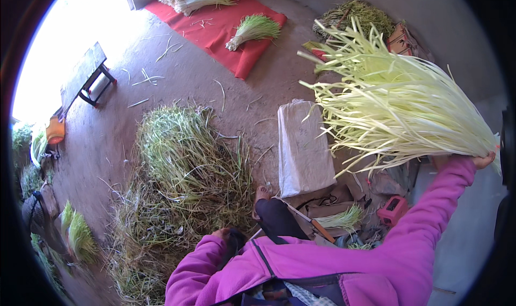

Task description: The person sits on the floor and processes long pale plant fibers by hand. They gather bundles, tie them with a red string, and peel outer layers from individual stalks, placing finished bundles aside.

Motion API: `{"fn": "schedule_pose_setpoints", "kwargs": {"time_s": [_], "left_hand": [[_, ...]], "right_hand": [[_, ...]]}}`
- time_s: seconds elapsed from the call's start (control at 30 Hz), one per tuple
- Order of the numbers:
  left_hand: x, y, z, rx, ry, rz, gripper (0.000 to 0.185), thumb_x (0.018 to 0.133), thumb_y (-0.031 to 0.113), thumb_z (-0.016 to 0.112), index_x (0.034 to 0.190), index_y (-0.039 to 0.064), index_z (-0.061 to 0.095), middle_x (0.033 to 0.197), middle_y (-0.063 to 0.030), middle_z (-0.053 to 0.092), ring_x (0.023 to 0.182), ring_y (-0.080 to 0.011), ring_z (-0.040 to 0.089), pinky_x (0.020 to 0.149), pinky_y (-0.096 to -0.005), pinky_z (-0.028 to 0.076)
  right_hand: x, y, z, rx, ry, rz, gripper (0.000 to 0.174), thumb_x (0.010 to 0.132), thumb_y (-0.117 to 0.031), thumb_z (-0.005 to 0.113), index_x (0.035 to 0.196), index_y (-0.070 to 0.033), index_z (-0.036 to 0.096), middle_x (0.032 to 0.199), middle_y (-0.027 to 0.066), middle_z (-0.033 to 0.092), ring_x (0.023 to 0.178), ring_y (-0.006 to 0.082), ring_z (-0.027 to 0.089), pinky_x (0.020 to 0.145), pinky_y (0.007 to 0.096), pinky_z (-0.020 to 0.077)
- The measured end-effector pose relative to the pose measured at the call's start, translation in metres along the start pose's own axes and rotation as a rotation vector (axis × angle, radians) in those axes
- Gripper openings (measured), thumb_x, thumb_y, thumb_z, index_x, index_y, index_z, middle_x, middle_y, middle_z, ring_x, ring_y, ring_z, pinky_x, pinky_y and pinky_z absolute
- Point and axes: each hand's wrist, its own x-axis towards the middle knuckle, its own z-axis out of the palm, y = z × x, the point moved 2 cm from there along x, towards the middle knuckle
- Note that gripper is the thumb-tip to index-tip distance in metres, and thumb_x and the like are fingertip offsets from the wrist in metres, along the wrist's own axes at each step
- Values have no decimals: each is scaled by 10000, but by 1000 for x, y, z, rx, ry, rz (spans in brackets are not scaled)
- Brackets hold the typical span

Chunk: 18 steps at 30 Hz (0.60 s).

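My right hand [485,160] grips a large bundle of pale yellow-green leafy stalks [403,104] near its base at the right. The loose leaf ends fan out towards the left, above the floor. My left hand [225,234] is low beside my knee, at the edge of a heap of dry and green trimmings [181,177]; its fingers are partly hidden, and whether it holds anything is unclear. A small bunch of similar leaves [340,219] lies near my lap, beside an orange-handled tool [322,230].
A white woven sack [304,153] lies ahead. Bundles of pale stalks [258,28] rest on a red cloth [217,44]. A low bench [86,72] and an orange container [55,130] stand at the left. A pink plastic object [393,210] is by my right arm.
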Motion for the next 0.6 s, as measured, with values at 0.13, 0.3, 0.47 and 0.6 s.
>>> {"fn": "schedule_pose_setpoints", "kwargs": {"time_s": [0.13,0.3,0.47,0.6], "left_hand": [[-7,19,-22,9,30,40,403,759,380,549,1115,191,553,1026,-79,611,983,-243,566,869,-326,428],[0,85,-55,95,43,217,381,763,347,554,1100,169,563,1004,-83,620,960,-229,582,824,-317,457],[-27,244,-130,230,124,412,378,767,260,563,1107,97,544,1016,-111,605,958,-258,574,812,-337,452],[-66,399,-188,140,375,900,364,747,179,606,1092,80,544,987,-110,606,932,-253,582,797,-332,453]], "right_hand": [[45,4,-30,40,3,29,469,750,-335,442,1110,-43,511,1118,144,522,1028,328,488,867,453,394],[97,2,-67,70,-38,12,473,742,-334,448,1105,-38,514,1091,142,536,1010,337,502,852,461,408],[64,-12,-49,-21,-44,-130,485,780,-285,434,1182,-16,460,1144,171,505,1047,302,485,914,436,365],[5,-6,-9,61,80,207,537,834,-338,391,1206,48,404,1202,185,460,1095,298,448,956,392,320]]}}
